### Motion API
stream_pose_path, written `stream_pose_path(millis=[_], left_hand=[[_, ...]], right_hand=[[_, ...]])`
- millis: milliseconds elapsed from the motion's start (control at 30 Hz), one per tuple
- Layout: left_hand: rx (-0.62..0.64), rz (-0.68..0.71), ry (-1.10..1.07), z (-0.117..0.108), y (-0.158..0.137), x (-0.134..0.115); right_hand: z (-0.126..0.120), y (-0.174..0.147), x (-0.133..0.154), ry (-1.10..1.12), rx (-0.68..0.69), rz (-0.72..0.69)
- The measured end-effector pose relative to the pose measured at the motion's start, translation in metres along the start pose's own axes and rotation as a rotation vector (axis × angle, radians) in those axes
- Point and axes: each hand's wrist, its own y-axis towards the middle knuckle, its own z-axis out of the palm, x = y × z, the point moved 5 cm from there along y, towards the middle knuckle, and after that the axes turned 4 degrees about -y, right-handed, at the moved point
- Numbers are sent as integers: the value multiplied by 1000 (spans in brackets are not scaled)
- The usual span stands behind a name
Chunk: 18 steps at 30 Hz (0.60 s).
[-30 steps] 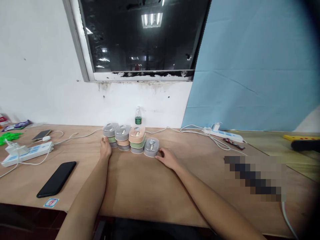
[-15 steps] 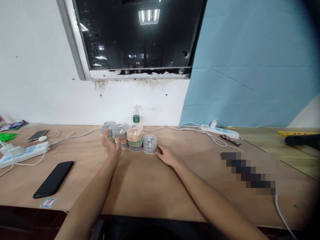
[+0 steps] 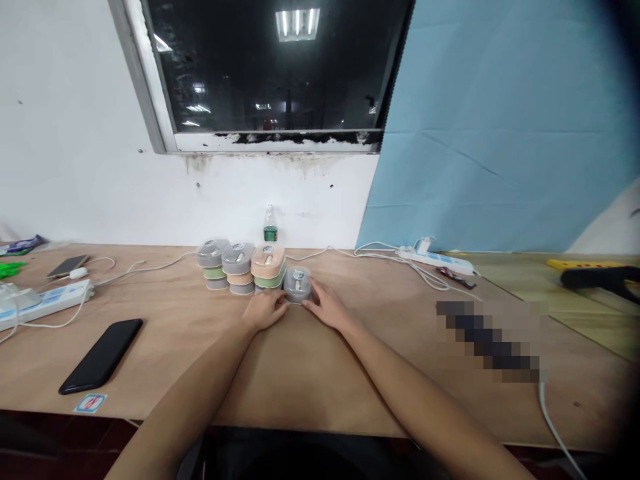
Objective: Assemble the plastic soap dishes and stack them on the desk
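A small grey lidded box (image 3: 297,285) with a clear top sits on the table between my hands. My right hand (image 3: 327,305) is closed round its right side, the thumb at the front corner and the fingers along the side. At its left front corner is my left hand (image 3: 265,309), fingers bent inward against the box; their tips are partly hidden. Just left stand three stacks of similar boxes: one with an orange box (image 3: 269,261) on top of green, one with a grey box (image 3: 237,257) over orange, and a third topped by a grey box (image 3: 213,252).
A small bottle (image 3: 270,225) stands by the wall behind the stacks. On the left lie a black phone (image 3: 101,355), another phone (image 3: 69,266) and a power strip (image 3: 60,301). A second power strip (image 3: 443,261) with loose cables lies right, beyond a wrapper (image 3: 455,277).
My left hand has left the stacks, moving right and nearer to me, to the left front of the single grey box. My right hand stays at that box's right side.
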Motion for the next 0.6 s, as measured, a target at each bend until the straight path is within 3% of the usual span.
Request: stream_pose_path(millis=[400, 600], left_hand=[[30, 55, 46, 5, -2, 2], [11, 30, 34, 6, -3, 0]], right_hand=[[-6, -5, -3, 64, 0, 166], [-6, -6, -9, 95, -26, 181]])
